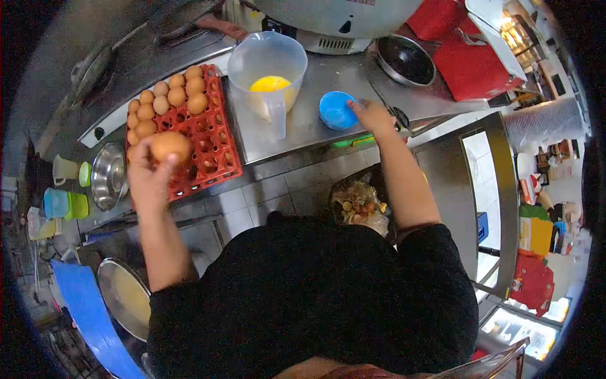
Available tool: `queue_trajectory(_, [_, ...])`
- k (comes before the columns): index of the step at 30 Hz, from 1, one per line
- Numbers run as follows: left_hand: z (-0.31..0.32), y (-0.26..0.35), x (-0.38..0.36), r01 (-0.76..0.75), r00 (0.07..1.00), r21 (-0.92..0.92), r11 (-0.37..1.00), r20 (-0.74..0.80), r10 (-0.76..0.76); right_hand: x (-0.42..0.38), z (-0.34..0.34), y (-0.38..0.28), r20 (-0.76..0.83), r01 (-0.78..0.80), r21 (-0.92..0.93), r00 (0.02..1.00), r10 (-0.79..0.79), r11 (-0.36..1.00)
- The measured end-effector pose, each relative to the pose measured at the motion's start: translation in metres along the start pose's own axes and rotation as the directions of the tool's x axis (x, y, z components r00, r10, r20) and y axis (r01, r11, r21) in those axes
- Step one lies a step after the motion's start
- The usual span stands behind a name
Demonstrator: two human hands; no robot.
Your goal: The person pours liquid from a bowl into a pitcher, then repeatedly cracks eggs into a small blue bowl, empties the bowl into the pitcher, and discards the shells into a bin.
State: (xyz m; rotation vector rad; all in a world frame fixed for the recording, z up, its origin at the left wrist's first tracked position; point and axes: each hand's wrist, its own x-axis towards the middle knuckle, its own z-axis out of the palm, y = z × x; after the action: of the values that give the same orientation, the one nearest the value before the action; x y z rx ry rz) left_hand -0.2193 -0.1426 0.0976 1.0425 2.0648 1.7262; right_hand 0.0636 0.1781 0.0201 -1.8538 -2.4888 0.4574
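Note:
My left hand (150, 180) is closed around a brown egg (172, 146), raised over the near side of a red egg tray (224, 142). Several more brown eggs (177, 96) fill the far and left part of that tray. On the steel counter, my right hand (375, 118) pinches the right rim of a small blue bowl (336, 111). Between the tray and the bowl stands a clear plastic measuring jug (246, 69), its handle toward me, with yellow beaten or cracked egg (270, 84) inside.
A black pan (407, 60) lies at the back right beside a red cloth (454, 57). Below the counter edge, a bin (361, 205) holds eggshells and plastic. To the left are a steel bowl (108, 175) and a pot (129, 297) of pale liquid.

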Motion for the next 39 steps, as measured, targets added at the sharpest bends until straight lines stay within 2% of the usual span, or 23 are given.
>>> queue_trajectory(2, [0.047,0.028,-0.014,0.072,0.991,-0.327,0.942,0.132,-0.030,-0.004,-0.004,0.009,-0.147,0.105,0.158,0.986,-0.082,0.982])
queue_trajectory(3, [0.067,0.030,-0.015,0.136,0.966,-0.358,0.924,0.254,-0.044,-0.007,-0.006,0.012,-0.224,0.166,0.229,0.968,-0.114,0.959])
queue_trajectory(5, [0.109,0.034,-0.018,0.277,0.888,-0.492,0.825,0.459,-0.024,-0.047,-0.033,-0.001,-0.260,0.338,0.607,0.940,-0.223,0.719])
queue_trajectory(6, [0.129,0.037,-0.017,0.370,0.839,-0.433,0.822,0.536,-0.095,-0.073,-0.046,-0.008,-0.297,0.459,0.639,0.888,-0.352,0.617])
queue_trajectory(7, [0.152,0.039,-0.016,0.383,0.811,-0.454,0.805,0.582,-0.057,-0.097,-0.054,-0.014,-0.344,0.562,0.660,0.816,-0.465,0.498])
queue_trajectory(8, [0.173,0.038,-0.015,0.398,0.779,-0.472,0.786,0.627,-0.017,-0.114,-0.055,-0.018,-0.394,0.635,0.523,0.771,-0.500,0.569])
queue_trajectory(10, [0.206,0.036,-0.013,0.494,0.714,-0.406,0.769,0.695,-0.092,-0.133,-0.056,-0.020,-0.456,0.715,0.202,0.674,-0.581,0.670])
queue_trajectory(11, [0.221,0.035,-0.015,0.539,0.676,-0.369,0.757,0.725,-0.128,-0.133,-0.052,-0.015,-0.464,0.685,0.215,0.699,-0.544,0.696])
queue_trajectory(12, [0.234,0.034,-0.019,0.538,0.678,-0.348,0.767,0.720,-0.149,-0.130,-0.041,-0.006,-0.471,0.655,0.228,0.722,-0.507,0.720])
queue_trajectory(14, [0.255,0.026,-0.028,0.528,0.649,-0.323,0.785,0.750,-0.128,-0.120,-0.017,0.015,-0.470,0.608,0.306,0.766,-0.439,0.733])
queue_trajectory(17, [0.277,0.000,-0.041,0.524,0.588,-0.228,0.821,0.793,-0.156,-0.120,0.007,0.036,-0.383,0.466,0.420,0.869,-0.313,0.779])
queue_trajectory(20, [0.288,-0.023,-0.049,0.587,0.480,-0.083,0.805,0.837,-0.263,-0.113,0.042,0.058,-0.219,0.242,0.782,0.970,-0.111,0.575])
queue_trajectory(21, [0.288,-0.027,-0.049,0.614,0.437,-0.033,0.789,0.846,-0.305,-0.108,0.050,0.066,-0.214,0.211,0.763,0.974,-0.069,0.611])
queue_trajectory(23, [0.280,-0.034,-0.054,0.609,0.423,0.038,0.792,0.829,-0.366,-0.095,0.066,0.083,-0.211,0.148,0.723,0.977,0.011,0.675])
queue_trajectory(24, [0.273,-0.036,-0.056,0.608,0.416,0.075,0.791,0.818,-0.397,-0.087,0.069,0.083,-0.162,0.089,0.828,0.983,0.084,0.553])
queue_trajectory(27, [0.252,-0.045,-0.057,0.659,0.382,0.046,0.751,0.840,-0.386,-0.067,0.063,0.093,-0.528,0.315,0.641,0.843,0.104,0.700])
queue_trajectory(30, [0.234,-0.055,-0.057,0.610,0.458,0.000,0.792,0.816,-0.353,-0.044,0.068,0.097,-0.633,0.333,0.555,0.764,0.127,0.763])
queue_trajectory(33, [0.223,-0.052,-0.055,0.613,0.488,-0.017,0.790,0.795,-0.361,-0.025,0.087,0.105,-0.495,0.159,0.339,0.868,0.032,0.927])
queue_trajectory(36, [0.217,-0.044,-0.053,0.613,0.509,-0.042,0.789,0.786,-0.353,-0.017,0.090,0.109,-0.447,0.087,0.349,0.891,0.084,0.933])
queue_trajectory(39, [0.216,-0.049,-0.050,0.595,0.506,-0.041,0.803,0.795,-0.334,-0.016,0.083,0.110,-0.548,0.203,0.462,0.831,0.098,0.863])
